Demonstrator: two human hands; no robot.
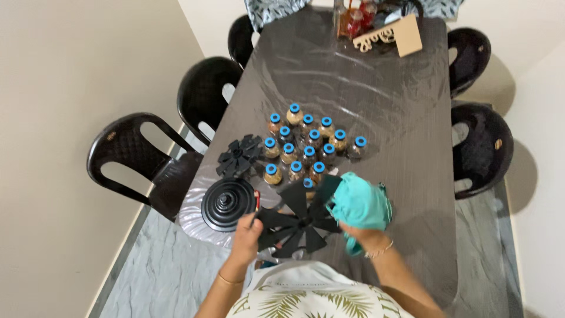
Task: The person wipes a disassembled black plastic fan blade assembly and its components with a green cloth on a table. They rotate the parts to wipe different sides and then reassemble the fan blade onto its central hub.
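My left hand (246, 234) grips the edge of a black star-shaped rack piece (297, 221) with several flat spokes, held just above the near end of the dark table (376, 106). My right hand (359, 232) is bunched in a teal cloth (360, 203) pressed against the right spokes of that piece. Beyond it stands a cluster of several small spice jars with blue lids (306, 147). A round black domed base (228, 203) sits left of my left hand, and a second black spoked piece (238, 156) lies beyond it.
Black plastic chairs line both sides: left (138, 162), (206, 94), and right (479, 147), (468, 53). At the far end are red-filled bottles (353, 17) and a wooden card holder (394, 36). A beige wall runs along the left; a grey patterned floor lies below.
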